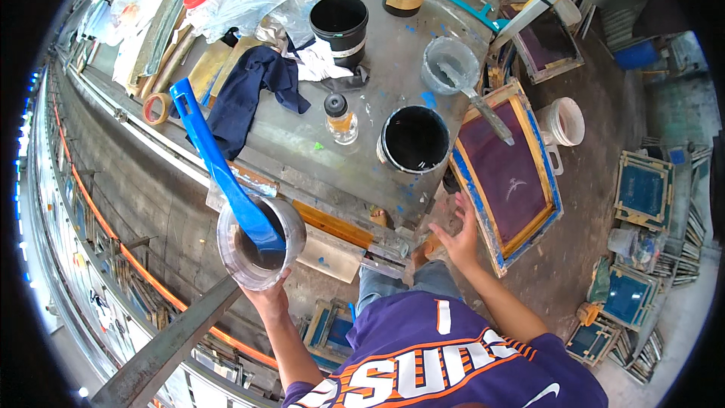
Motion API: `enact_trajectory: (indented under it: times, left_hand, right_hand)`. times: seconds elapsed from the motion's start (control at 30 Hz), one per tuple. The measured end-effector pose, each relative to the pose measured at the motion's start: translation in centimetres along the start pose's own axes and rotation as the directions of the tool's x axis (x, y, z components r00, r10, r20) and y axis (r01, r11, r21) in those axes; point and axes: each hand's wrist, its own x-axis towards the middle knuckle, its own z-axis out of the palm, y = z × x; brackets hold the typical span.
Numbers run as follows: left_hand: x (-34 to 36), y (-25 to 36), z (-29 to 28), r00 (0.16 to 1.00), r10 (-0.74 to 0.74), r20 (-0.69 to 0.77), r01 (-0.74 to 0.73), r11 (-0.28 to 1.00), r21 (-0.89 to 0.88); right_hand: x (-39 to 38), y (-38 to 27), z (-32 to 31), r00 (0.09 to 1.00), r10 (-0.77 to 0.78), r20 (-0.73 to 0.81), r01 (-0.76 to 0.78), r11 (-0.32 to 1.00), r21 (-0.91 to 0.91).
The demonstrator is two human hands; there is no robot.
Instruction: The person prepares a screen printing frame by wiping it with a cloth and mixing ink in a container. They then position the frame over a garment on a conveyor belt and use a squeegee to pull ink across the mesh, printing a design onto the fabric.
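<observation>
The left hand [268,296] cups a clear plastic tub [260,242] from below, its fingers closed around the base; most of them are hidden under the tub, so only the thumb side and wrist show. The tub sits out past the near edge of the surface [302,143], above the gap beside it. A blue squeegee-like paddle [219,162] stands tilted in the tub, its broad end sunk in dark ink and its handle leaning up and away over the surface edge.

The right hand [458,236] is open, fingers spread, holding nothing. It hovers just beside the lower corner of a wooden printing screen [507,174] with a purple mesh and blue-taped edges; whether the fingertips touch the frame is hard to make out. The screen leans off the right end of the surface.

On the surface near it stands an open black ink bucket [414,138], and beside that a small amber bottle [340,117] with a dark cap. Farther back lie a navy cloth [249,91], another black bucket [340,24] and a grey tub [450,64] with a scraper in it. More framed screens [642,190] rest on the floor at right, partly cut off by the rim.
</observation>
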Motion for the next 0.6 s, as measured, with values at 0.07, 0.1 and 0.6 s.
enact_trajectory:
  times: [0.07, 0.1, 0.6]
  left_hand:
    - [1.1, -0.1, 1.3, 1.000, 0.022, 0.010, -0.022, 1.000, 0.019]
    - [1.2, 0.2, 1.5, 0.999, -0.002, 0.038, 0.000, 0.999, 0.041]
    - [3.2, 0.6, 4.0, 0.997, 0.042, 0.060, -0.042, 0.999, -0.008]
  right_hand:
    - [0.2, 0.8, -0.2, 1.000, 0.011, 0.008, -0.011, 1.000, -0.013]
    - [0.1, 0.6, -0.3, 1.000, 0.014, 0.006, -0.014, 1.000, -0.013]
    - [6.7, -5.1, -0.9, 0.977, -0.206, 0.059, 0.206, 0.978, -0.003]
